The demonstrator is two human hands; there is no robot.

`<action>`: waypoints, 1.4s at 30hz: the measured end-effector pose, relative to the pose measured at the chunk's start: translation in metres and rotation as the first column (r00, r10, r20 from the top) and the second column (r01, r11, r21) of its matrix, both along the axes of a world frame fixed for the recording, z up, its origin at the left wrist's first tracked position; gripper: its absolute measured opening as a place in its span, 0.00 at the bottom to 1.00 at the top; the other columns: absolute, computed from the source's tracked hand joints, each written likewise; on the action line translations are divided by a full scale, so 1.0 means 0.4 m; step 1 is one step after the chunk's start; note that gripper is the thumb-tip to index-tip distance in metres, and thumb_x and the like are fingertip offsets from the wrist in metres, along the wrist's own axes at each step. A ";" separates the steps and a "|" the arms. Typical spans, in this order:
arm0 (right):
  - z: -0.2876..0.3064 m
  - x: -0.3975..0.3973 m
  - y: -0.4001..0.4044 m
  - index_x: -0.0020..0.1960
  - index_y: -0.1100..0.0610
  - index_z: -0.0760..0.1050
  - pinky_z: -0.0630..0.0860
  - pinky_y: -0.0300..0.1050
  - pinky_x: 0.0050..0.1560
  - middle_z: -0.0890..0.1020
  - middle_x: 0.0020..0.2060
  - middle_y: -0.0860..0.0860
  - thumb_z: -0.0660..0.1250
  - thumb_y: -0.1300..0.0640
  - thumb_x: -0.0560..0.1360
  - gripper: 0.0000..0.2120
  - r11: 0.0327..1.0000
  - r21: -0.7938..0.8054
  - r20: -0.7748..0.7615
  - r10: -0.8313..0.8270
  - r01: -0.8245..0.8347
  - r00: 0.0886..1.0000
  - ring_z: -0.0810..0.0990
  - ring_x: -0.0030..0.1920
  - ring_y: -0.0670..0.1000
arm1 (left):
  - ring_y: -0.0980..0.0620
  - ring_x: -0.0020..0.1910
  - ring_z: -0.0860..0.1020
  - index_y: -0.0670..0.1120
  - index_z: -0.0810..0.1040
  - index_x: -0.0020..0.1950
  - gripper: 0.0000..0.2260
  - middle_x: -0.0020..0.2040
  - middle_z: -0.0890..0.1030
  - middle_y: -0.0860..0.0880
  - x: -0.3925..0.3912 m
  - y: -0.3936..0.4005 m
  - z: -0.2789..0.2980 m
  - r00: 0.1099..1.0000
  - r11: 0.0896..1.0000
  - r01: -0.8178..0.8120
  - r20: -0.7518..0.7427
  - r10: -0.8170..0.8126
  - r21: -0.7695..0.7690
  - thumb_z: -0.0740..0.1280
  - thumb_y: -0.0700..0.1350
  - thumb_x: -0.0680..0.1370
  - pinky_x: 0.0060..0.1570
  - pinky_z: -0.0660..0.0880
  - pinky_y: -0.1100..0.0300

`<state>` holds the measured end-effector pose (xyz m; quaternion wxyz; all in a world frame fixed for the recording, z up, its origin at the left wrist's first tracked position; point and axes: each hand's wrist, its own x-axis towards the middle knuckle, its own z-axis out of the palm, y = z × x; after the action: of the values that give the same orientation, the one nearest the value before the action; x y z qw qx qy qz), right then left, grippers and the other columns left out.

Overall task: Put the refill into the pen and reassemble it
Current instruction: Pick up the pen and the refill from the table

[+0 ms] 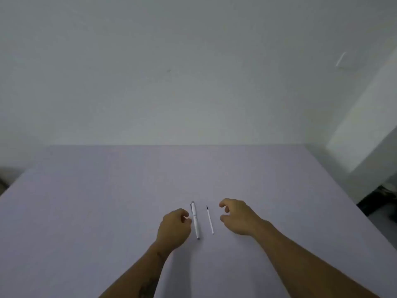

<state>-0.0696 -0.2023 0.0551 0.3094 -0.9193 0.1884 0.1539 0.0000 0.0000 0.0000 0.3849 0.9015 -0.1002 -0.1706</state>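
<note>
A white pen [195, 220] lies on the pale lilac table [107, 201], running near to far, with a dark clip at its far end. Just right of it lies a thin white refill [210, 220] with a dark tip pointing away from me. My left hand [174, 229] hovers just left of the pen, fingers curled and close to its barrel, holding nothing. My right hand [238, 216] hangs right of the refill with fingers apart and curved, a small gap away from it.
A plain white wall [193, 72] rises behind the table's far edge. A white pillar [365, 125] stands at the right, with dark objects [382, 203] on the floor beyond the table's right edge.
</note>
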 end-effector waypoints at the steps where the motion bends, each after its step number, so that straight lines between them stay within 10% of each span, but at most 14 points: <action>1: -0.009 0.009 -0.002 0.71 0.50 0.69 0.74 0.45 0.59 0.75 0.66 0.52 0.64 0.52 0.76 0.24 1.000 -0.006 -0.015 -0.012 0.012 1.000 0.76 0.61 0.52 | 0.53 0.41 0.80 0.49 0.80 0.56 0.11 0.41 0.81 0.54 0.016 -0.012 -0.016 1.000 1.000 0.003 -0.017 -0.003 -0.004 0.65 0.48 0.76 0.47 0.77 0.57; 14: -0.092 0.076 -0.048 0.69 0.52 0.71 0.76 0.44 0.53 0.80 0.52 0.50 0.64 0.55 0.76 0.21 0.993 0.078 -0.141 -0.074 0.086 0.987 0.79 0.51 0.50 | 0.46 0.50 0.76 0.47 0.72 0.55 0.18 0.50 0.76 0.48 0.068 -0.140 -0.123 0.999 0.959 0.008 -0.044 0.005 0.283 0.66 0.57 0.72 0.46 0.76 0.52; 19: -0.114 0.113 -0.061 0.69 0.53 0.72 0.77 0.46 0.56 0.81 0.55 0.53 0.65 0.56 0.77 0.20 0.991 0.132 -0.161 -0.010 0.032 0.987 0.80 0.53 0.52 | 0.49 0.41 0.76 0.47 0.73 0.47 0.06 0.45 0.77 0.48 0.084 -0.138 -0.125 0.992 0.955 -0.053 -0.096 0.085 0.291 0.62 0.48 0.74 0.37 0.74 0.56; 30: -0.135 0.237 0.006 0.48 0.60 0.82 0.79 0.41 0.39 0.85 0.39 0.52 0.68 0.60 0.75 0.06 0.726 0.571 -0.159 -0.359 0.382 0.920 0.82 0.36 0.48 | 0.56 0.31 0.73 0.49 0.75 0.39 0.06 0.33 0.77 0.53 0.067 -0.104 -0.112 0.988 0.990 -0.142 -0.067 0.140 -0.025 0.69 0.46 0.74 0.32 0.72 0.62; 42: -0.157 0.278 0.081 0.42 0.66 0.83 0.82 0.46 0.38 0.83 0.34 0.58 0.68 0.63 0.74 0.07 0.647 0.577 -0.216 -0.467 0.498 0.858 0.80 0.33 0.52 | 0.55 0.31 0.75 0.49 0.77 0.42 0.04 0.33 0.78 0.54 0.074 -0.031 -0.094 0.999 0.999 -0.045 0.028 0.046 -0.020 0.69 0.47 0.75 0.32 0.73 0.63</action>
<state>0.0418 -0.1699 -0.0077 0.6160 -0.6798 0.3725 0.1403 0.0298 -0.0125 -0.0377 0.3960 0.9021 -0.0867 -0.1479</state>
